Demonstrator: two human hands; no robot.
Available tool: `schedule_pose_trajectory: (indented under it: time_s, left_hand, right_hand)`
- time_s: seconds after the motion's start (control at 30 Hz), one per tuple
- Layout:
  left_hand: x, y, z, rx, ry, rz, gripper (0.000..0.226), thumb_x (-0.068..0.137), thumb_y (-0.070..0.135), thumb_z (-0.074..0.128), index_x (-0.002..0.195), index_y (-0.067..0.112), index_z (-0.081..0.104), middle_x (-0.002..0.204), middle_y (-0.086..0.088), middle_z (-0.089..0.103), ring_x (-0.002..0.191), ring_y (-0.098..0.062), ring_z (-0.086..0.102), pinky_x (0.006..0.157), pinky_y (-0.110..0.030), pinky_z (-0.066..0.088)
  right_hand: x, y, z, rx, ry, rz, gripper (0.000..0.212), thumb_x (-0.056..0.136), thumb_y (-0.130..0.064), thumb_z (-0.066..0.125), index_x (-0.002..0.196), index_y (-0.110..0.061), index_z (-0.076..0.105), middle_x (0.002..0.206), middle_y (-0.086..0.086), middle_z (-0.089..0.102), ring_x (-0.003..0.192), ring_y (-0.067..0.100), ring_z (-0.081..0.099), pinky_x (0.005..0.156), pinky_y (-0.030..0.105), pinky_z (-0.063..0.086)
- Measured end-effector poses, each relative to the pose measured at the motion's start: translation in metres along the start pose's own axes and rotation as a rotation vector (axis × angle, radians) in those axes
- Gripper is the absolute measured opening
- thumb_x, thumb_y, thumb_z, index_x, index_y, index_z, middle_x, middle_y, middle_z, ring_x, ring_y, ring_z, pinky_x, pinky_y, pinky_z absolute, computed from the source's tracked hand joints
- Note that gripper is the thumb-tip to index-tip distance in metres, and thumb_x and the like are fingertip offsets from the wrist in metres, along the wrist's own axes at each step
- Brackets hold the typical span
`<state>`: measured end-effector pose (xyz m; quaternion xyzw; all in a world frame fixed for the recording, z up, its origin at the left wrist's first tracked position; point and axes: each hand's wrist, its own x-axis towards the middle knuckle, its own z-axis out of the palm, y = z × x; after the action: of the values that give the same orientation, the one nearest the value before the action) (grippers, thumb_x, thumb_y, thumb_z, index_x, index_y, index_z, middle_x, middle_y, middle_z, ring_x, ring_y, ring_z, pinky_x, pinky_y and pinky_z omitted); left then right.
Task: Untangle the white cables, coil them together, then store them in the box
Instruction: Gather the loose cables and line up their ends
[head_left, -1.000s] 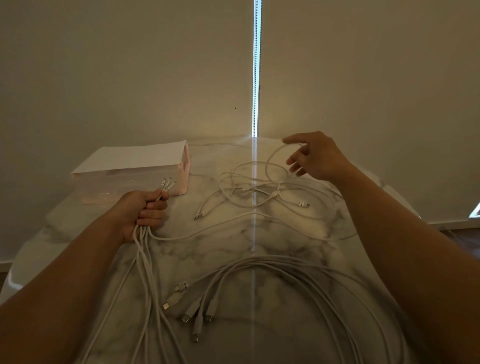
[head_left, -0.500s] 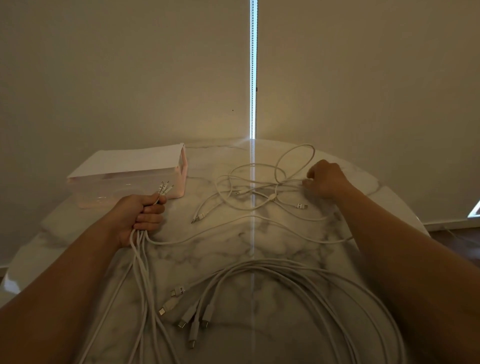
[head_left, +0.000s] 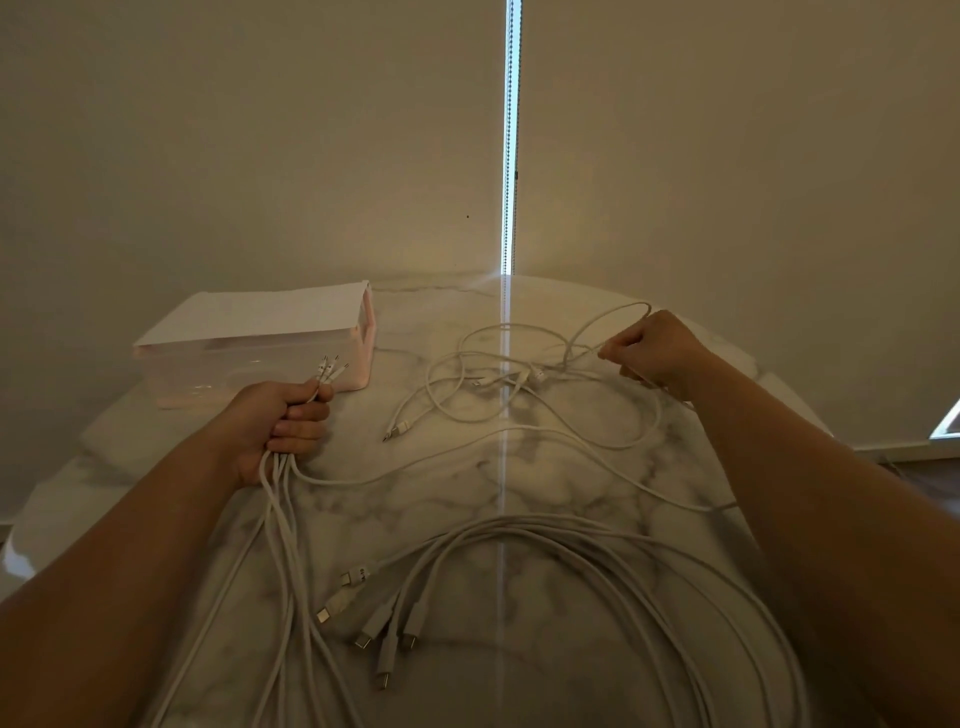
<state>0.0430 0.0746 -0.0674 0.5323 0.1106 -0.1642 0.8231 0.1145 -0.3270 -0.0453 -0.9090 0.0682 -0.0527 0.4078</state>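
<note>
My left hand (head_left: 283, 421) grips a bunch of white cables (head_left: 280, 519) near their plug ends, which stick up beside the box. Those cables run down and sweep in a wide arc (head_left: 597, 551) across the near table, their other plugs (head_left: 374, 618) lying loose. A tangle of thinner white cables (head_left: 498, 379) lies at the far middle. My right hand (head_left: 654, 351) pinches a loop of that tangle (head_left: 608, 325) at its right side. The pale pink box (head_left: 249, 358) with a white lid stands at the far left.
The round marble table (head_left: 519, 483) carries everything; its edge curves close behind the tangle and the box. Beige blinds hang behind it, with a bright vertical gap and bead chain (head_left: 511, 156) at the centre. Floor shows at the far right.
My right hand came down from above the tangle, closed on one of its cables and now lifts the loop a little to the right. My left hand kept its hold.
</note>
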Motion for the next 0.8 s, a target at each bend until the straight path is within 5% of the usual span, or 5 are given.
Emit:
schedule_pose_trajectory:
  time_s: [0.1,0.3,0.6,0.8]
  left_hand:
    - [0.000,0.000,0.000,-0.002,-0.005,0.000,0.029,0.103,0.019,0.030,0.079,0.011,0.045,0.044,0.006,0.028,0.024,-0.002,0.023,0.023,-0.012,0.015]
    - [0.003,0.000,-0.003,0.004,-0.014,-0.001,0.028,0.103,0.018,0.030,0.080,0.011,0.045,0.045,0.006,0.028,0.025,-0.002,0.022,0.023,-0.011,0.016]
    - [0.002,0.000,-0.001,0.005,-0.001,0.005,0.029,0.103,0.019,0.030,0.080,0.012,0.045,0.045,0.006,0.028,0.024,-0.002,0.022,0.025,-0.011,0.014]
    - [0.001,0.000,0.000,0.027,0.007,0.008,0.029,0.104,0.019,0.030,0.080,0.011,0.045,0.045,0.006,0.028,0.025,-0.002,0.023,0.023,-0.014,0.014]
  right_hand:
    - [0.002,-0.004,-0.010,0.237,0.000,0.199,0.008,0.086,0.000,0.066,0.087,0.007,0.067,0.069,0.017,0.061,0.045,0.017,0.051,0.042,0.022,0.040]
    - [0.000,0.001,-0.023,0.409,-0.025,0.335,0.012,0.091,0.006,0.043,0.093,0.007,0.054,0.071,0.021,0.060,0.041,0.019,0.055,0.039,0.020,0.046]
    - [-0.020,0.020,-0.046,0.207,0.040,0.343,0.011,0.090,-0.009,0.045,0.085,-0.001,0.052,0.064,0.016,0.058,0.043,0.018,0.051,0.044,0.020,0.039]
    - [-0.019,0.037,-0.059,-0.076,0.111,0.154,0.035,0.092,-0.027,0.064,0.072,0.002,0.065,0.049,0.011,0.049,0.041,0.021,0.039,0.044,0.023,0.033]
